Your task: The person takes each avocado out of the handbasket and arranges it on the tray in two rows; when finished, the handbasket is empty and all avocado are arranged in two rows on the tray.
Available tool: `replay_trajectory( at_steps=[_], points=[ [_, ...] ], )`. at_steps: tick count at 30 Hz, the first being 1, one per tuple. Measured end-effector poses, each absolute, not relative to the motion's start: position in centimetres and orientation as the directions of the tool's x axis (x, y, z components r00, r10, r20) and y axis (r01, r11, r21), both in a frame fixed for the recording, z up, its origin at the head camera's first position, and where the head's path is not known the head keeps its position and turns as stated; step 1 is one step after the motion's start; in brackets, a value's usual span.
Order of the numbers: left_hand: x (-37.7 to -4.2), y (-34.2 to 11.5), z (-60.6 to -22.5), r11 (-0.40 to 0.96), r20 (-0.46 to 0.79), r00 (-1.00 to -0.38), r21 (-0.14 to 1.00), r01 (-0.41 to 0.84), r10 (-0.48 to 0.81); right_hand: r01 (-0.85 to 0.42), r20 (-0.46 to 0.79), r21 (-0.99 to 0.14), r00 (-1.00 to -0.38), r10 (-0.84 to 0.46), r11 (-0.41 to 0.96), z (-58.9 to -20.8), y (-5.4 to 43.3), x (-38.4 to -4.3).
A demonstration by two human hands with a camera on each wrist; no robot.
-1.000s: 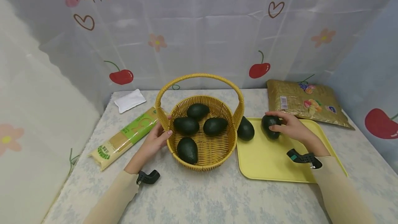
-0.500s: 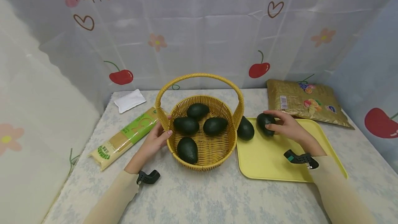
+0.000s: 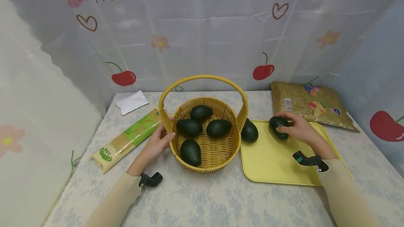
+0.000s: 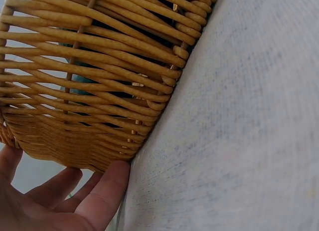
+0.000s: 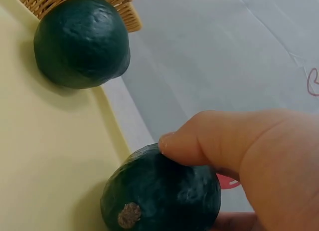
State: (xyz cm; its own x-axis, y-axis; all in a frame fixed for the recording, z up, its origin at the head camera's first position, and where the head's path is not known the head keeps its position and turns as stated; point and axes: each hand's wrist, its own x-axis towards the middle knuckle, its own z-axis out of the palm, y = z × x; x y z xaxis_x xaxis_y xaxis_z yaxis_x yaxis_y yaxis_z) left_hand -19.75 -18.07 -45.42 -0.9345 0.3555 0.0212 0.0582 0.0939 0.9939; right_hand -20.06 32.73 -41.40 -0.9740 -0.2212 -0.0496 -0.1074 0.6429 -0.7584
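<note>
R hand [image 3: 298,128] fingers [image 3: 286,115] pinching dk avocado [image 3: 276,126] nr tray's [image 3: 268,165] far edge, L hand [image 3: 156,143] fingers spread agst basket [image 3: 217,153] side.

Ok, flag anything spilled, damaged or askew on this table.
Nothing looks spilled or damaged. The wicker basket stands upright with four avocados inside, and the right hand grips another avocado at the yellow tray. The noodle packet lies slanted, but looks intact.

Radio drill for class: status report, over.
Left hand against wicker basket. Right hand gripping avocado at yellow tray. Second avocado between it and basket, possibly in the way.
</note>
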Motion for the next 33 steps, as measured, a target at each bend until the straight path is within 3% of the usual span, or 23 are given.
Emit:
replay_trajectory(
  at_steps=[12,25,33],
  points=[
    [-19.8,-18.1,-45.4,0.109,0.025,-0.935,0.992,0.068,0.354,-0.166,-0.014,-0.727,-0.966,-0.256,0.666,-41.5,32.5,-20.4],
    [-19.8,-18.1,-45.5,0.111,-0.004,-0.938,0.993,0.037,0.346,-0.078,-0.08,-0.747,-0.976,-0.205,0.661,-39.8,33.9,-19.7],
    [-19.8,-18.1,-45.4,0.12,-0.01,-0.939,0.992,0.033,0.343,-0.143,0.01,-0.733,-0.98,-0.201,0.665,-38.3,34.4,-19.2]
  ],
)
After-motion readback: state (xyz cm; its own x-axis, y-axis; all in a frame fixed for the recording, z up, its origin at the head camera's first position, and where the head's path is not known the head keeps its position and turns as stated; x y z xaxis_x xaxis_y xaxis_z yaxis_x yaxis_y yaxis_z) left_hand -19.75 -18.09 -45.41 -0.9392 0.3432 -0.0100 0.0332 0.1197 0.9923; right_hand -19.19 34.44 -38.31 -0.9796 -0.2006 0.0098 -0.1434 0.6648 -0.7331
